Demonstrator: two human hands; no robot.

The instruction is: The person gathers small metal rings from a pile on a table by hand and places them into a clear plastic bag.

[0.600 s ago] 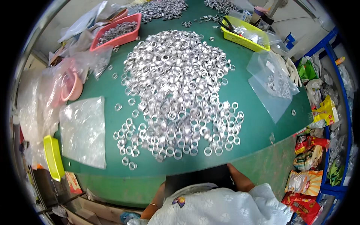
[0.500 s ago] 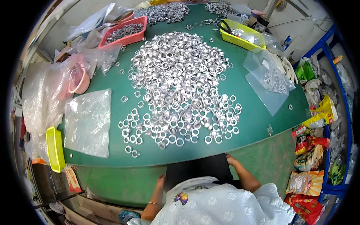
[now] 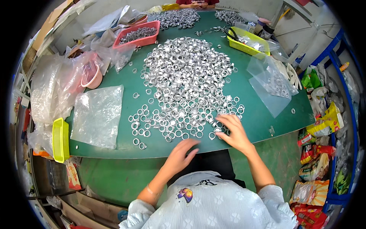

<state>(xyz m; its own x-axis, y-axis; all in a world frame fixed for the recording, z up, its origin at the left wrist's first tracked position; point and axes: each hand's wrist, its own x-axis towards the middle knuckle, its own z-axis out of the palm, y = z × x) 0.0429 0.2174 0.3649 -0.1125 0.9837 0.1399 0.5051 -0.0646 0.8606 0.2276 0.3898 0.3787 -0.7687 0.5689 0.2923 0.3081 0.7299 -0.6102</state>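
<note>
A big heap of silvery metal rings (image 3: 187, 72) covers the middle of the green table (image 3: 126, 147), thinning to a loose single layer toward the near edge. My right hand (image 3: 233, 131) reaches over the rings at the near right of the spread, its thumb and fingers apart and nothing visible in its grasp. My left hand (image 3: 180, 155) is at the table's near edge, just short of the closest rings. Its fingers stretch to the right, a little blurred, with the thumb apart, and it holds nothing I can see.
A clear plastic bag (image 3: 97, 116) lies flat at left, near a yellow-green basket (image 3: 61, 140) and a pink cup (image 3: 92, 79). Behind stand a red tray (image 3: 154, 38) of rings and a yellow tray (image 3: 244, 45). Bagged rings (image 3: 280, 86) lie at right. Another person (image 3: 197, 4) sits opposite.
Both my hands have risen from beside my lap to the table's near side, the right one out over the rings. My view has shifted slightly, and the person opposite now shows.
</note>
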